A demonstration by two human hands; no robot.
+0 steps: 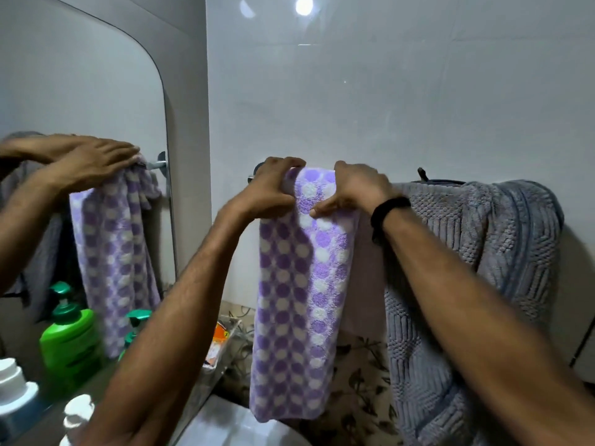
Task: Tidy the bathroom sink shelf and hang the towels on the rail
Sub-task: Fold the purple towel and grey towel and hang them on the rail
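The purple towel [289, 284] is pinched on the rail [252, 178] by left grip [273, 188] and right grip [354, 188]; straightening seems needed next.

Above the rail [251, 179] the wall [386, 107] is bare, so a hand can pass there freely. The rail is almost fully covered: purple towel [299, 268] and grey towel [467, 252] hang just beside each other. Only its left end shows. Lower left, bottles [69, 342] crowd the shelf [48, 426].
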